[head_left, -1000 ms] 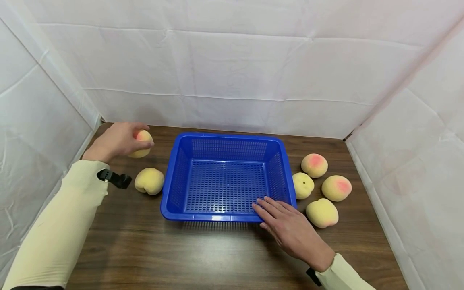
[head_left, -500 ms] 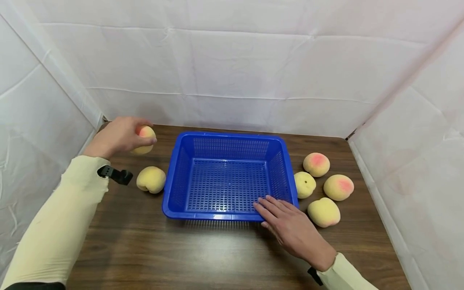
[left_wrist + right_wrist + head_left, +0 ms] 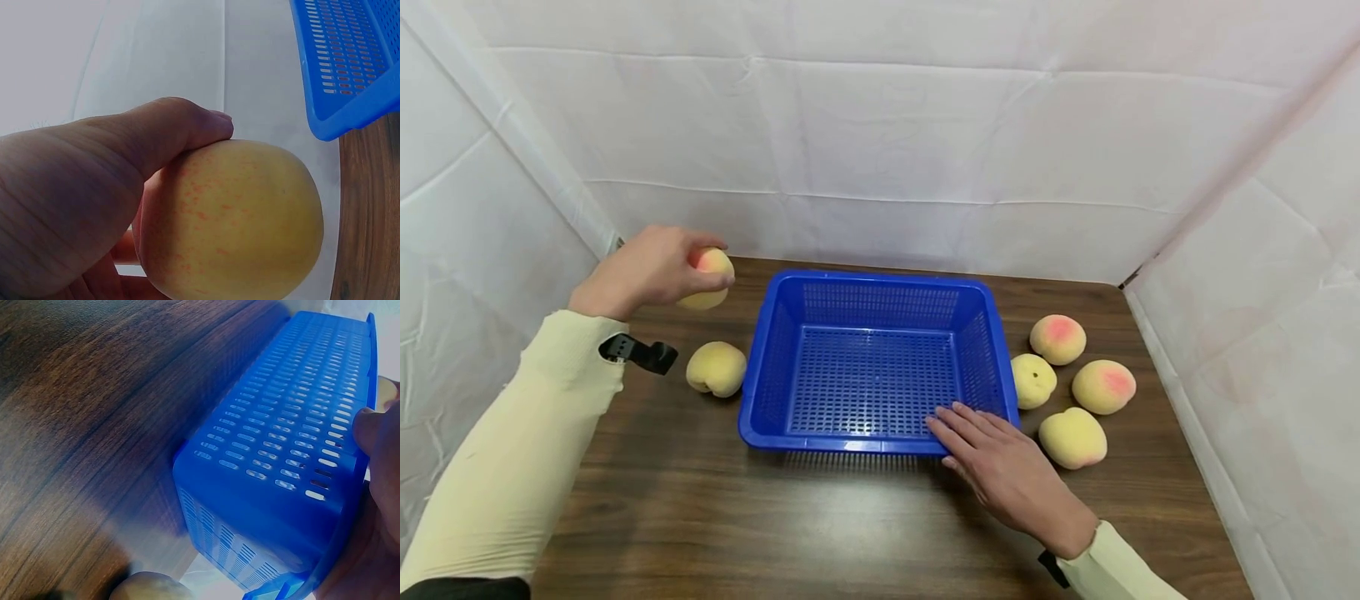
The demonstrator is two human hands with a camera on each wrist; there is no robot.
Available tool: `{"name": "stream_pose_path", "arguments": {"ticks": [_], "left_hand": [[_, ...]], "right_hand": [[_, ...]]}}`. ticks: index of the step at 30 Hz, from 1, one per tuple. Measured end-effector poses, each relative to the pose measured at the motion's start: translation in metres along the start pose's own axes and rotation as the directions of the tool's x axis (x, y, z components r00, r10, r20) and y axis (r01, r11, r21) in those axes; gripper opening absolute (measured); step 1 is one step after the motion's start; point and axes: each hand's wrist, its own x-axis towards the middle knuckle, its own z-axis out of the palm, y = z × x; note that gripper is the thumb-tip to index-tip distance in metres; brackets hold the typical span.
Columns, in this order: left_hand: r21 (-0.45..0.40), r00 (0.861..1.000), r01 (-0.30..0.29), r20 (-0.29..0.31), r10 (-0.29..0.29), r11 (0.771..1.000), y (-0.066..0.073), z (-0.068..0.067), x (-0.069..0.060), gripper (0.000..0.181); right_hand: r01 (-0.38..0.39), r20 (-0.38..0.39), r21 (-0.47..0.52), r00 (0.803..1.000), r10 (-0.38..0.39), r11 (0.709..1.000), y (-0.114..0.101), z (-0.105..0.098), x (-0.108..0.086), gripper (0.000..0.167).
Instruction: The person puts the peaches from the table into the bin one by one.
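Observation:
My left hand [image 3: 643,268] holds a peach [image 3: 713,265] between thumb and fingers, lifted above the table at the far left. The left wrist view shows the thumb over the top of this yellow, red-flecked peach [image 3: 244,219]. Another yellow peach [image 3: 717,369] lies by the left side of a blue plastic basket [image 3: 872,446]. At the basket's front right corner, my right hand [image 3: 1003,475] grips the rim. Its fingers reach over the inside, and the thumb [image 3: 369,428] presses the outer wall. Nothing lies in the basket.
Right of the basket, several peaches sit in a group, among them a pink-topped peach [image 3: 1058,339] at the back and a yellow peach [image 3: 1072,438] near the right hand. White cloth walls [image 3: 880,150] enclose the brown wooden table [image 3: 820,533] at the back and sides.
My left hand has raised the peach higher and carried it slightly to the right. My right hand keeps its place on the basket rim. The whole view has shifted a little.

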Motion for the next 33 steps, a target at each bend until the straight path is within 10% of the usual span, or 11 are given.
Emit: {"name": "stream_pose_path", "arguments": {"ticks": [33], "left_hand": [[0.02, 0.997, -0.074, 0.028, 0.073, 0.997, 0.029, 0.003, 0.008, 0.037]], "right_hand": [[-0.007, 0.005, 0.018, 1.0, 0.007, 1.0, -0.002, 0.001, 0.001, 0.05]]}}
